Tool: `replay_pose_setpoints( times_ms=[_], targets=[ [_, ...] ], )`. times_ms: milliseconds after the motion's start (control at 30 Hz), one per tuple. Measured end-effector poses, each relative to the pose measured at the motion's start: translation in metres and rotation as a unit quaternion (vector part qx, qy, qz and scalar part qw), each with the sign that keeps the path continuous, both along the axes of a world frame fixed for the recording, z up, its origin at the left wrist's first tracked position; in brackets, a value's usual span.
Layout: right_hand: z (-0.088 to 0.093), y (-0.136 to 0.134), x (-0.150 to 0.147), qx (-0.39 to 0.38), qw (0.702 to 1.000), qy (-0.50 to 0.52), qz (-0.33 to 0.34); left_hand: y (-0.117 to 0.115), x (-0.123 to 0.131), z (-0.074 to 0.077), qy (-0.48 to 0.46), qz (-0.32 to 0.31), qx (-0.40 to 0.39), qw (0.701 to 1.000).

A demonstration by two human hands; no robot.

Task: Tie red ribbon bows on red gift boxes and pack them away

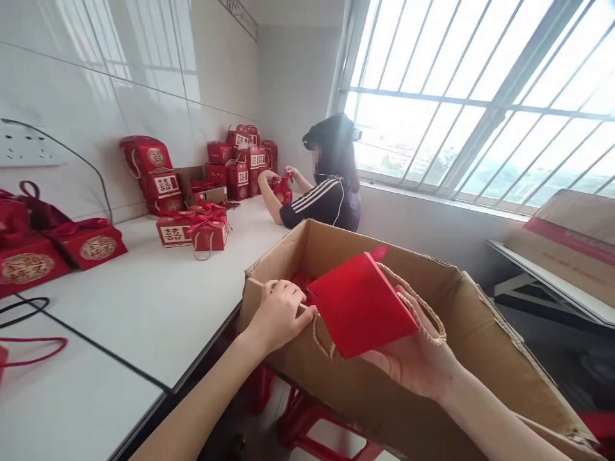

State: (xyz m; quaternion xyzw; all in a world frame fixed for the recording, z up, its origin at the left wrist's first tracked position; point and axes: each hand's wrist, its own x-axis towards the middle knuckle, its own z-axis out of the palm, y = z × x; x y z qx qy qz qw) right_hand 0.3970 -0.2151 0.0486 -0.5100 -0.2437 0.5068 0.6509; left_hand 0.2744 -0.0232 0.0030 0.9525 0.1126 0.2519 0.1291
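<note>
My right hand (pixel 423 358) holds a red gift box (pixel 362 307) from below and from its right side, tilted over the open carton. Twisted rope handles (pixel 435 326) hang at two of its sides, and a small red flap sticks up behind it. My left hand (pixel 281 314) is closed over the near-left rim of the cardboard carton (pixel 480 358), its thumb close to the gift box's left rope handle. Inside the carton, some red material (pixel 302 282) shows partly behind the gift box.
On the white table (pixel 206 301) stand red gift boxes with ribbons (pixel 209 230), with several more stacked along the wall (pixel 240 166). A co-worker (pixel 327 186) handles a red box at the far end. A red stool (pixel 307 416) is below; flattened cardboard (pixel 571 243) lies right.
</note>
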Motion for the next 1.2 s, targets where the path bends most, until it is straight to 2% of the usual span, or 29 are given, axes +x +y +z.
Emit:
replay_pose_setpoints(
  times_ms=[100,200,300,400,533,700,867,967,1100,1133,1200],
  targets=[
    [0.005,0.001,0.012,-0.010,0.998,0.004,-0.062,0.004,-0.004,-0.004,0.027,-0.024,-0.022,0.999],
    [0.015,0.006,0.037,-0.014,0.992,-0.020,-0.125,0.004,-0.010,-0.007,0.013,-0.042,-0.023,0.999],
    [0.024,0.017,0.061,-0.030,0.991,-0.030,-0.124,0.003,-0.010,-0.011,-0.018,-0.035,-0.023,0.999],
    [0.026,0.030,0.070,-0.021,0.993,-0.057,-0.106,0.002,-0.007,-0.017,-0.054,-0.032,-0.026,0.998],
    [0.016,0.038,0.072,-0.042,0.989,-0.112,-0.081,0.003,-0.006,-0.027,-0.107,-0.042,-0.033,0.993],
    [-0.003,0.031,0.089,-0.080,0.976,-0.153,-0.135,0.002,-0.004,-0.037,-0.171,-0.041,-0.036,0.984],
    [-0.012,0.029,0.098,-0.091,0.961,-0.217,-0.145,0.000,-0.001,-0.037,-0.203,-0.035,-0.055,0.977],
    [-0.014,0.031,0.094,-0.086,0.965,-0.202,-0.145,0.001,0.000,-0.037,-0.226,-0.042,-0.045,0.972],
    [-0.018,0.024,0.101,-0.077,0.969,-0.153,-0.176,0.003,0.001,-0.039,-0.245,-0.046,-0.045,0.967],
    [-0.019,0.021,0.107,-0.088,0.970,-0.165,-0.158,0.002,0.002,-0.039,-0.246,-0.046,-0.046,0.967],
    [-0.026,0.013,0.125,-0.151,0.961,-0.224,-0.061,0.002,0.003,-0.038,-0.241,-0.046,-0.044,0.968]
  ],
)
